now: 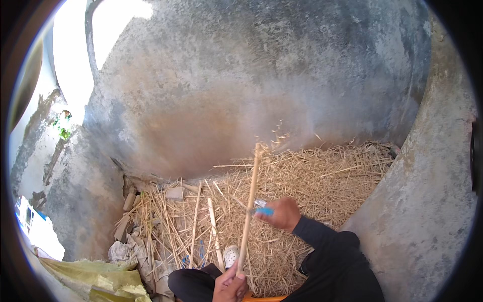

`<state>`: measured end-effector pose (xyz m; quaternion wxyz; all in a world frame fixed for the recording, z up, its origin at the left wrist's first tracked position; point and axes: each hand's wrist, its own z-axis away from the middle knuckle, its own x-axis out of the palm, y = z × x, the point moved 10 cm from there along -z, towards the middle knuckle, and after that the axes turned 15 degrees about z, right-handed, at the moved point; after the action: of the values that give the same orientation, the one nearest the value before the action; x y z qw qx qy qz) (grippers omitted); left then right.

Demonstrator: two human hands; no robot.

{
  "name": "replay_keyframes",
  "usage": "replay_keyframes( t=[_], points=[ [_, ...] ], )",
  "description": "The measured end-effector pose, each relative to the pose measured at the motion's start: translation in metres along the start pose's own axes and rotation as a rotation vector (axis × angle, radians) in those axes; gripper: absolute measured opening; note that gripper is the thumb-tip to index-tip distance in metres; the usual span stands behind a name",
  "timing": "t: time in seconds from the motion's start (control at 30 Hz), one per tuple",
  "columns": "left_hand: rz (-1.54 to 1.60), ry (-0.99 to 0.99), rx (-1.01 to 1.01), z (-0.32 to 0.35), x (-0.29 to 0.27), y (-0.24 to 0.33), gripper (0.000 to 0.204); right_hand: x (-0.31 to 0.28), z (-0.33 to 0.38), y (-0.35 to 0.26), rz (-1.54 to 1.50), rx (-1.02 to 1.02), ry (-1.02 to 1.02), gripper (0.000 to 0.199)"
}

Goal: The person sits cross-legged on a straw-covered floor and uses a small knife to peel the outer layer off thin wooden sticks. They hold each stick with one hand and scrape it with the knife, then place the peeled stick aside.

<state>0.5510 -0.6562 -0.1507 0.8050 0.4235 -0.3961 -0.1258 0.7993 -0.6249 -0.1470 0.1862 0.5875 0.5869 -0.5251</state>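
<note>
My left hand (230, 286) grips the lower end of a long pale stalk (249, 206) that stands nearly upright in front of me. The stalk's frayed top throws off small flakes near the wall. At mid-height my right hand (283, 214) holds a small blue-handled blade (262, 209) pressed against the stalk. My right forearm is in a dark sleeve. Both hands are over a heap of dry straw (312, 181).
A grey plastered wall (251, 75) curves close behind the straw, and a concrete ledge (427, 201) rises on the right. Cut stalks (214, 226) and rubble (128, 201) lie at the left. A yellow-green sack (100, 282) and a white shoe (231, 254) sit near my knee.
</note>
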Motion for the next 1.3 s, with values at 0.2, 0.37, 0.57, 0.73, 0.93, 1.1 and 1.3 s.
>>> replay_keyframes(
  t=[0.2, 0.37, 0.57, 0.73, 0.93, 1.1, 1.3],
  points=[
    [-0.111, 0.081, 0.015, 0.004, 0.003, 0.01, 0.026, -0.009, 0.008, -0.029, 0.048, -0.182, 0.091, 0.069],
    [-0.061, 0.003, 0.036, -0.003, 0.014, 0.004, 0.029, -0.003, -0.004, 0.011, 0.049, -0.039, 0.135, 0.076],
    [-0.05, 0.104, 0.0, 0.007, -0.002, -0.032, 0.035, -0.015, -0.025, 0.128, 0.211, 0.368, 0.126, 0.078],
    [-0.075, -0.021, 0.094, -0.002, 0.017, 0.017, 0.023, -0.017, 0.008, -0.022, -0.1, -0.083, 0.051, 0.076],
    [-0.067, 0.024, 0.038, 0.004, 0.017, 0.004, 0.034, -0.017, -0.001, 0.001, 0.045, -0.087, 0.101, 0.074],
    [-0.118, 0.04, -0.053, 0.014, 0.024, -0.008, 0.043, -0.004, -0.023, 0.059, 0.043, 0.121, 0.143, 0.079],
    [-0.047, -0.108, -0.043, 0.029, 0.027, -0.028, 0.048, -0.036, -0.027, 0.139, 0.107, 0.35, 0.285, 0.084]
  ],
)
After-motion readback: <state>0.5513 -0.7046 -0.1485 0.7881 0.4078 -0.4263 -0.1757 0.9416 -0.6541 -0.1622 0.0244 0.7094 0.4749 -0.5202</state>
